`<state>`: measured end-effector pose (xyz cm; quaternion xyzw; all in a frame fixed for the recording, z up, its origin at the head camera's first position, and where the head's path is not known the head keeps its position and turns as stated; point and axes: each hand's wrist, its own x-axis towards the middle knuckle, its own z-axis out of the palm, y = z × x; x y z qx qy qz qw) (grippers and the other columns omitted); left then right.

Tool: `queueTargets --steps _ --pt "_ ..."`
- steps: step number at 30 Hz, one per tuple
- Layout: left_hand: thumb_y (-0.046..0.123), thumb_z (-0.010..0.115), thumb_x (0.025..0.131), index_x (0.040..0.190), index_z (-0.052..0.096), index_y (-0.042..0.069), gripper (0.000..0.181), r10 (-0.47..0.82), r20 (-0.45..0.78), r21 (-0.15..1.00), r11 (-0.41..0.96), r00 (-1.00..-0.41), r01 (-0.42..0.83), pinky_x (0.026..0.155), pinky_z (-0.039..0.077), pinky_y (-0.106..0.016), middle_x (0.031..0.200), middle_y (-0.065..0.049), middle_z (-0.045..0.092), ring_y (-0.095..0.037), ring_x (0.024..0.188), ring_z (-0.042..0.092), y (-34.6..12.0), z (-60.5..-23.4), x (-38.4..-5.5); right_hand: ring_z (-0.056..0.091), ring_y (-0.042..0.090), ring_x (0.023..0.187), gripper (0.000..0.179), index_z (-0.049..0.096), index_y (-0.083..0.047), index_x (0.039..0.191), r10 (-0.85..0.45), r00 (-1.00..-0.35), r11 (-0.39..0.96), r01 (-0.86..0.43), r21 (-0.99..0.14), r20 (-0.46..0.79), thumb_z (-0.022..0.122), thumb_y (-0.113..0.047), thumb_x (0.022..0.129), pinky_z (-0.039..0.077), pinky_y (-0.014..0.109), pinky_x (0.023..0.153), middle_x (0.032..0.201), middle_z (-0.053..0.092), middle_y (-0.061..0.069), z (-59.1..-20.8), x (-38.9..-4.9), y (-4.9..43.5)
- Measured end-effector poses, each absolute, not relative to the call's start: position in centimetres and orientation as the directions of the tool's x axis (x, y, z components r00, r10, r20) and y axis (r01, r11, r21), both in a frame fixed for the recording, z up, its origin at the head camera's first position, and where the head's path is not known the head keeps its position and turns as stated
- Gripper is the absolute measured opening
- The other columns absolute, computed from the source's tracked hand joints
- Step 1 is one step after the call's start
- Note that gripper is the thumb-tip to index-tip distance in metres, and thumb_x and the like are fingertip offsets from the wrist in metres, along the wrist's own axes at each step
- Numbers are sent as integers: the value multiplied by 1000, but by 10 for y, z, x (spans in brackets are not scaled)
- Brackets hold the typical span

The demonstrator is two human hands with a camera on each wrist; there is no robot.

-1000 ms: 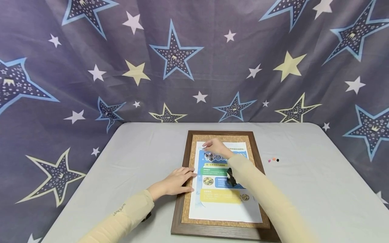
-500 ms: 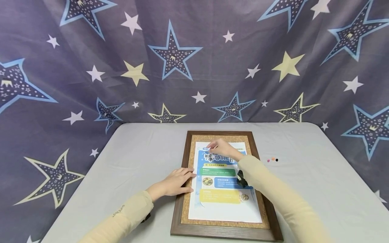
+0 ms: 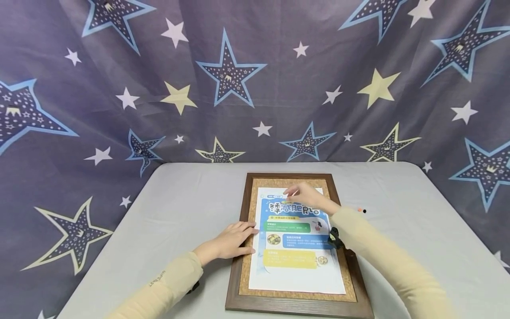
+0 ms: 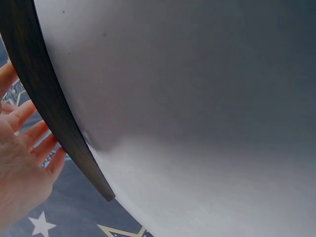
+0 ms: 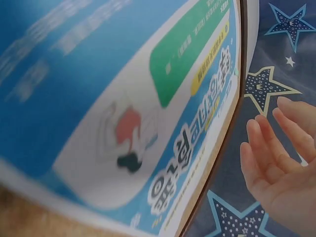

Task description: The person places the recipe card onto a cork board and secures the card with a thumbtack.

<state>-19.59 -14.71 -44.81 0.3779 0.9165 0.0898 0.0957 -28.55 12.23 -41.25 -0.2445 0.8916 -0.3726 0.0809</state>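
Grey tabletop (image 3: pixel 187 190), starry curtain (image 3: pixel 275 95) beyond. Only your head and right-wrist views show the poster (image 3: pixel 287 240), on a framed corkboard (image 3: pixel 299 305): just right of your left hand (image 3: pixel 232 239), fingers spread, and beneath your right hand (image 3: pixel 306 196), fingers loosely bent near its far end.

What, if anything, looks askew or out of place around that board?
Nothing plainly wrong: the poster lies roughly square within the framed corkboard. Only the orange dot and black dot on the table, right of the corkboard, look stray; they're too small to identify.
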Motion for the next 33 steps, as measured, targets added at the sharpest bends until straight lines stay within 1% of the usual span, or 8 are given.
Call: queueTargets --steps 5,9,13,15,18,26,28,33 --pt "42 50 87 130 43 10 53 709 -102 234 699 -698 676 100 26 -46 138 -11 32 -26 126 28 -147 -449 -196 59 22 74 24 62 6 103 -511 -857 583 -407 -703 71 58 -5 83 48 29 64 100 62 20 -408 -281 136" --pt "42 50 87 130 43 10 54 710 -101 232 698 -697 677 100 26 -46 138 -11 32 -26 126 29 -147 -449 -196 59 26 75 24 62 6 103 -510 -858 590 -405 -699 66 58 -6 83 48 29 63 101 62 19 -407 -277 146" --pt "41 50 88 130 42 9 53 709 -105 234 699 -697 676 100 26 -46 138 -11 31 -27 125 29 -146 -447 -195 59 23 71 23 63 5 102 -503 -860 614 -428 -664 89 58 -5 82 47 26 58 95 64 16 -408 -275 155" --pt "41 50 88 130 42 9 53 710 -105 233 698 -696 677 100 26 -46 138 -11 31 -27 125 29 -146 -447 -195 58 19 69 22 64 4 101 -495 -863 630 -438 -641 103 59 -5 81 46 25 57 90 65 13 -407 -272 160" --pt "41 50 88 130 43 9 53 711 -103 233 697 -695 679 100 26 -46 138 -11 31 -27 125 29 -146 -446 -194 57 16 68 21 65 3 99 -487 -865 654 -453 -606 122 60 -5 81 46 26 57 86 65 11 -408 -270 169" --pt "41 49 88 130 42 9 53 714 -100 224 695 -693 684 101 25 -45 138 -11 31 -26 126 28 -146 -448 -195 53 13 62 20 63 9 97 -486 -861 664 -474 -578 148 60 -1 80 44 25 54 81 64 13 -415 -265 199" --pt "41 49 88 130 42 9 53 713 -102 219 696 -694 684 101 25 -45 138 -11 31 -26 126 28 -146 -449 -196 53 12 63 19 63 9 96 -485 -861 666 -477 -573 153 59 -1 80 44 26 56 81 64 13 -416 -264 206" --pt "41 50 88 130 42 10 53 710 -105 214 699 -696 682 100 25 -45 138 -11 31 -26 126 28 -146 -450 -197 56 17 68 17 64 10 93 -480 -860 665 -486 -567 175 60 0 80 47 29 61 82 64 17 -419 -259 221"
